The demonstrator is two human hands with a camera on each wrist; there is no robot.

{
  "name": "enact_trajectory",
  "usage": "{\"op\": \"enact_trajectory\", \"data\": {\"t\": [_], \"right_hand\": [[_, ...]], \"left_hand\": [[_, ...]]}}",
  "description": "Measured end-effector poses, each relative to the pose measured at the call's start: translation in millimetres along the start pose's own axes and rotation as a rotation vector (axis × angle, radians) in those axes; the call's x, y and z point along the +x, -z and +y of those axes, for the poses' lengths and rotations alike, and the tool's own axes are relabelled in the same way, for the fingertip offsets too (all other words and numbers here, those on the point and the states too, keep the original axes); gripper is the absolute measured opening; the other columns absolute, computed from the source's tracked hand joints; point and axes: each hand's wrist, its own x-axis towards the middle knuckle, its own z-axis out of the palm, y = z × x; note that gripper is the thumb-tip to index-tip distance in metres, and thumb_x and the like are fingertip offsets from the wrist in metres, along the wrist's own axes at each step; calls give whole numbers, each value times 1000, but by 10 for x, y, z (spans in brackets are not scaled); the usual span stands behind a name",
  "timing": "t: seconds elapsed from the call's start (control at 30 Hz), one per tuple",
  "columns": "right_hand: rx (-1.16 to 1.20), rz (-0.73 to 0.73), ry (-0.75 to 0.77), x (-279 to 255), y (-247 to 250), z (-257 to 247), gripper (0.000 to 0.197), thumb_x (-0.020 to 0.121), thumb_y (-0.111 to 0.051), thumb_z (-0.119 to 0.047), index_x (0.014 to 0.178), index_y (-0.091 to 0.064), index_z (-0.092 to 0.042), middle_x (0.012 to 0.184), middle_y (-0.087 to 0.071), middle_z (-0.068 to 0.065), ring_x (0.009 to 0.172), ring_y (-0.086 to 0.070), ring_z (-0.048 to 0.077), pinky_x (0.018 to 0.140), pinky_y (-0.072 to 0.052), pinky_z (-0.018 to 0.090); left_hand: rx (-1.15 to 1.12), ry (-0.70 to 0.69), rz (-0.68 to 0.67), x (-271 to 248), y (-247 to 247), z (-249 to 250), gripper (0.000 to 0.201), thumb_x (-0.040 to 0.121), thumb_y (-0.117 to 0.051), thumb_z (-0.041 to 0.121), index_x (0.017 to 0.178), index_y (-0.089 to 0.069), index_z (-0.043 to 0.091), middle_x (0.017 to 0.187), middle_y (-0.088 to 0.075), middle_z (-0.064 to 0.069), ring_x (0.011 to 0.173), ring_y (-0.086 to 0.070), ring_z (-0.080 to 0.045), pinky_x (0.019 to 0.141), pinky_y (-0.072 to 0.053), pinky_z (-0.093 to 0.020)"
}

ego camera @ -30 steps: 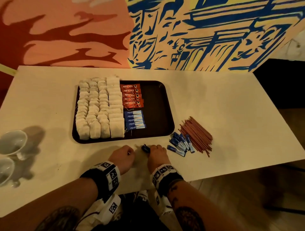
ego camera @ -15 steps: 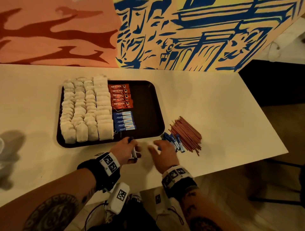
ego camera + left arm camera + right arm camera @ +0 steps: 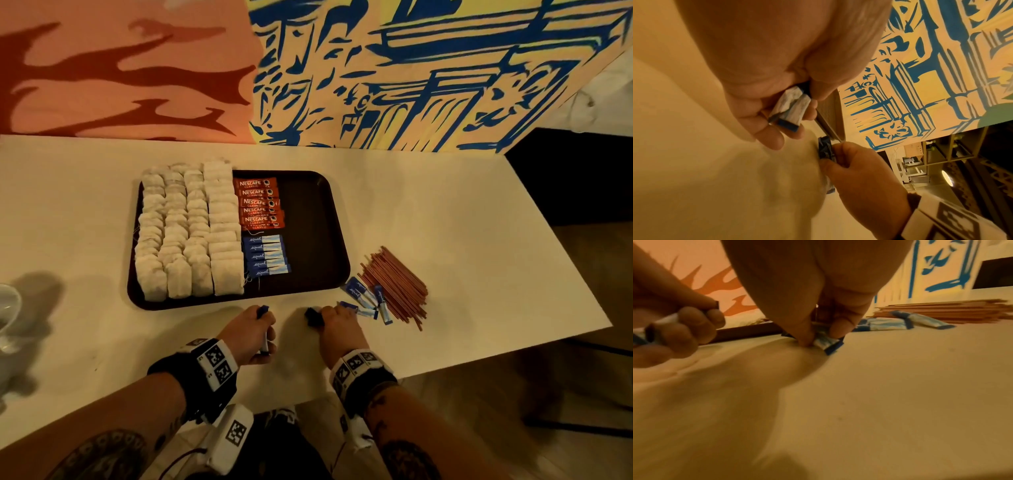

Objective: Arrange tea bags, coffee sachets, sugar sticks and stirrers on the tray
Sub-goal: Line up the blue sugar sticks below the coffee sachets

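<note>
Dark rounded tray (image 3: 318, 219) on pale table (image 3: 445, 212). Left hand (image 3: 248, 334) curls round crinkled blue-and-white sugar sticks (image 3: 790, 110); right hand (image 3: 337, 327) pinches another stick (image 3: 826, 341) against the table — near the loose pile (image 3: 364, 299).

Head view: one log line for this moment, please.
left hand: holds sugar sticks | right hand: pinches stick on table | tray: stirrers not yet on

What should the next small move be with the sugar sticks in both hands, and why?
Probably lift the right hand with the sugar stick it pinches against the table and carry it to the tray. The left hand already grips sticks, and the blue row on the tray has bare tray beside it.
</note>
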Motion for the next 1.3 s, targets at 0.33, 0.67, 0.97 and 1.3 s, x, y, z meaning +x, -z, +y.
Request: {"op": "enact_trajectory", "data": {"t": [0.33, 0.67, 0.97, 1.3], "right_hand": [[533, 99, 76, -196, 185, -759, 20, 90, -67, -28, 108, -72, -23, 98, -74, -5, 86, -67, 10, 83, -57, 28], [801, 59, 210, 19, 409, -933, 16, 80, -79, -14, 93, -72, -17, 87, -76, -1, 75, -73, 12, 69, -61, 29], [1064, 43, 160, 262, 739, -642, 9, 88, -73, -12, 89, -69, -21, 87, -75, 0, 71, -67, 13, 69, -57, 30], [944, -42, 311, 458, 882, -455, 7, 90, -72, -18, 96, -72, -20, 85, -74, 0, 70, -68, 9, 70, -59, 27]], "left_hand": [[-356, 5, -50, -167, 56, 125, 45, 98, -44, 56, 113, -64, 18, 107, -70, -14, 100, -67, -30, 79, -56, -41], [-271, -245, -29, -177, 259, 429, 32, 97, -54, 47, 119, -61, 24, 91, -63, -23, 70, -58, -24, 57, -43, -28], [-331, -386, 134, -56, 166, 687, 19, 96, -62, 33, 99, -67, 16, 68, -63, -1, 68, -59, -24, 60, -49, -31], [-254, -434, 254, 12, 97, 815, 15, 88, -72, 25, 86, -68, 10, 52, -50, -3, 42, -44, -17, 39, -36, -24]]}}
